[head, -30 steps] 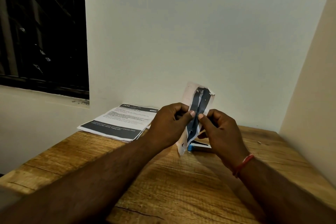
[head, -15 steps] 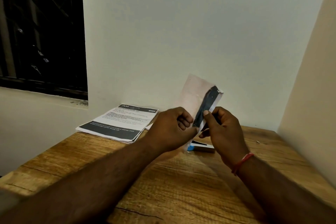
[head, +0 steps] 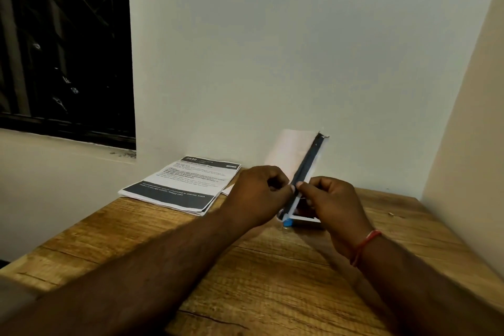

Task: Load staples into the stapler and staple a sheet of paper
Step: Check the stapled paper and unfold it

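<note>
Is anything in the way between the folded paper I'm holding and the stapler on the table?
Nothing visible. The left hand and right hand pinch the white folded paper with a dark band, its lower end close to the blue-tipped stapler on the wooden table.

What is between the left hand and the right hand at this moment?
In the head view, a folded paper with a dark band stands tilted between the left hand and the right hand; both pinch it low down.

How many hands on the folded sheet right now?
2. The left hand pinches the folded sheet from its left, the right hand from its right, fingertips close together low on it.
</note>
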Action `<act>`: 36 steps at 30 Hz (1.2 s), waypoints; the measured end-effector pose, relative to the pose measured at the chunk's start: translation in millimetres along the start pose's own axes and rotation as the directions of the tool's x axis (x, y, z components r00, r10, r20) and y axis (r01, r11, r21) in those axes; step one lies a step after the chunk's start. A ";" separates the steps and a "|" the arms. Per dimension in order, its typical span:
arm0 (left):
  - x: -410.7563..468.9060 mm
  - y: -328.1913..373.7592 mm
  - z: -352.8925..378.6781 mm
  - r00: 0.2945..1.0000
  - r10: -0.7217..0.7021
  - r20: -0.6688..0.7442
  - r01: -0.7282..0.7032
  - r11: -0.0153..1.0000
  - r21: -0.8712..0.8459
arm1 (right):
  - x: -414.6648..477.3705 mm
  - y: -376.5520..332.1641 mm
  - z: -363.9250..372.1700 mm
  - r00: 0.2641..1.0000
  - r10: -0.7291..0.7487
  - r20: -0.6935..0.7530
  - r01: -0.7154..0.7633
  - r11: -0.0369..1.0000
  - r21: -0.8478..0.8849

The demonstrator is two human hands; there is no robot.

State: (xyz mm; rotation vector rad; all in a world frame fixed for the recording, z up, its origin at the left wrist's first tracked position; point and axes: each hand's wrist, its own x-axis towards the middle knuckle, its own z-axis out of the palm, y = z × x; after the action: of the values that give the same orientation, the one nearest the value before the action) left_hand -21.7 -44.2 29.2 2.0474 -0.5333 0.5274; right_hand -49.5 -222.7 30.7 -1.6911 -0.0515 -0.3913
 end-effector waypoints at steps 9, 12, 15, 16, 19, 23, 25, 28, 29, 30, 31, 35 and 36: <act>2.0 -4.3 3.2 0.976 -0.217 -0.006 0.205 0.931 -0.302 | 0.0 -5.0 -0.6 0.981 0.187 0.046 -0.191 0.976 0.100; 3.8 -4.1 2.2 0.968 -0.250 0.010 0.238 0.905 -0.353 | -2.1 -9.7 -1.0 0.962 0.252 0.108 -0.273 0.923 0.271; 6.1 -4.5 1.2 0.957 -0.286 0.043 0.277 0.865 -0.419 | -1.0 -9.4 -0.7 0.956 0.264 0.131 -0.293 0.898 0.328; 6.6 -4.7 1.2 0.952 -0.300 0.057 0.293 0.844 -0.449 | -0.4 -8.8 -0.4 0.957 0.261 0.127 -0.288 0.904 0.315; 8.6 -5.7 2.1 0.936 -0.336 0.106 0.340 0.781 -0.523 | 3.7 -4.9 -1.7 0.964 0.243 0.111 -0.266 0.919 0.293; 9.3 -6.3 2.4 0.932 -0.341 0.123 0.350 0.759 -0.548 | 7.2 0.6 -2.5 0.973 0.206 0.108 -0.228 0.937 0.265; 9.6 -6.0 2.5 0.931 -0.345 0.119 0.350 0.752 -0.558 | 10.8 3.9 -3.6 0.978 0.187 0.092 -0.204 0.949 0.239; 9.4 -5.9 3.1 0.929 -0.353 0.116 0.355 0.751 -0.557 | 16.6 9.7 -4.3 0.987 0.152 0.059 -0.160 0.974 0.162; 9.5 -6.1 3.0 0.928 -0.352 0.119 0.356 0.752 -0.554 | 18.3 11.2 -4.4 0.988 0.145 0.056 -0.151 0.979 0.139; 9.4 -6.0 2.8 0.929 -0.351 0.121 0.357 0.752 -0.554 | 19.3 12.2 -4.1 0.989 0.139 0.055 -0.145 0.982 0.122; 9.6 -6.3 2.7 0.929 -0.349 0.122 0.355 0.751 -0.557 | 20.5 13.2 -4.3 0.989 0.135 0.054 -0.140 0.984 0.108; 9.0 -6.1 3.2 0.937 -0.331 0.110 0.337 0.778 -0.531 | 21.8 15.0 -5.9 0.994 0.100 0.045 -0.102 0.994 0.050; 8.0 -6.2 3.0 0.943 -0.314 0.110 0.324 0.794 -0.514 | 21.5 14.9 -6.0 0.996 0.084 0.040 -0.086 0.996 0.038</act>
State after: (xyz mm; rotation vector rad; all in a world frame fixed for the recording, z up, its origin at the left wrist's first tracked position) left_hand -11.2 -45.1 28.0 1.5621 -0.2848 0.1299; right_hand -26.8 -235.1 23.2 -1.6557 -0.0156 -0.2920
